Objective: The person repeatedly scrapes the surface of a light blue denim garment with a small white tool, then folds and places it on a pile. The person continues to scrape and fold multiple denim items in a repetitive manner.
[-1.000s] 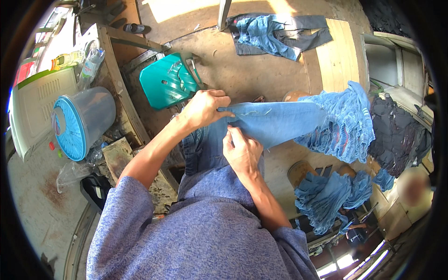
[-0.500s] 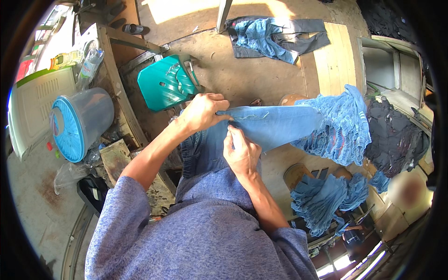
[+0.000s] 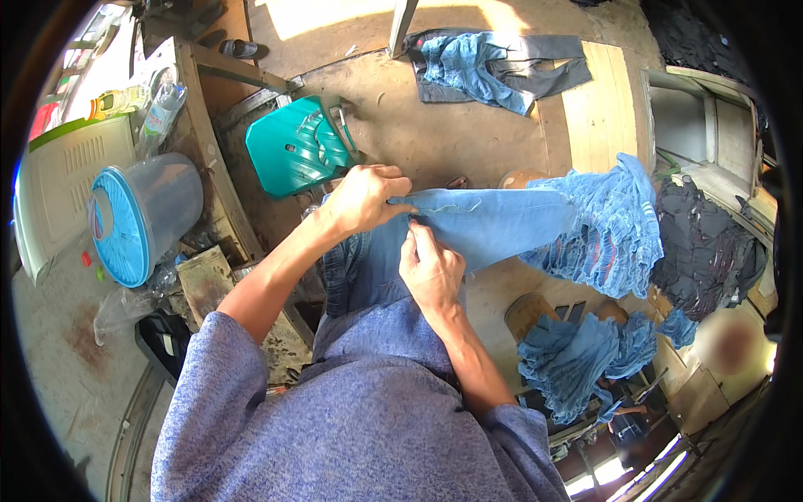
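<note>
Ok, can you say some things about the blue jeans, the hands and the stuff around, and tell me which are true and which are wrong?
1. Both hands, the left hand and the right hand, touch the light blue jeans. True.
2. The plastic stool is red. False: it is teal green.
3. The bucket has a blue lid. True.
4. The jeans pile lies on the person's left. False: it lies on the right.
</note>
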The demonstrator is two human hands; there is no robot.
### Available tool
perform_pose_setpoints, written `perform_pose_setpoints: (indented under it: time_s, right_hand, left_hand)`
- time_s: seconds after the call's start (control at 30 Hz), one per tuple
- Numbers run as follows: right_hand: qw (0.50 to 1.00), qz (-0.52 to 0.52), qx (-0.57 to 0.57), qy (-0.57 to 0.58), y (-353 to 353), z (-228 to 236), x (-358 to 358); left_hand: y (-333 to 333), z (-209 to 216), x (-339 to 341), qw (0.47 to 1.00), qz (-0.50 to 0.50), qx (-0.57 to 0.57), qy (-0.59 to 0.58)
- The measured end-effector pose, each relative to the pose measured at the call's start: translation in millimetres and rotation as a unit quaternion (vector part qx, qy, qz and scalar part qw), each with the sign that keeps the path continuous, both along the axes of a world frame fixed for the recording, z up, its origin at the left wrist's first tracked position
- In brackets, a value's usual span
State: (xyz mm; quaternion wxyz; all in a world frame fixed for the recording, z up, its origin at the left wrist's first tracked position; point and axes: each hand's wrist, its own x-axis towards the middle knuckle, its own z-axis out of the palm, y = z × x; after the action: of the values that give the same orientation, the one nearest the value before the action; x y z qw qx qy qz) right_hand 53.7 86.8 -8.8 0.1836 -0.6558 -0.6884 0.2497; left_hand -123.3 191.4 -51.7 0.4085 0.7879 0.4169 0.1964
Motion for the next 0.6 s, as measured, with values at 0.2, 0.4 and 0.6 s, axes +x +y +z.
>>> perform_pose_setpoints:
  time_s: [0.2,0.4,0.6]
  right_hand:
    - [1.000,-0.005,-0.015,0.020,-2.0,6.1,1.1]
    - [1.000,-0.001,-0.030,-0.006,0.5,4.3,0.6]
    - [0.999,-0.021,-0.006,0.038,-0.9,4.5,2.9]
  left_hand:
    - [0.0,0.1,-0.5,1.000,0.002,-0.008,0.003]
    - [-1.1,0.5,0.9,1.000,0.003,-0.009,0.013]
    - [1.6,-1.4,0.5,1.000,0.001,0.000,0.001]
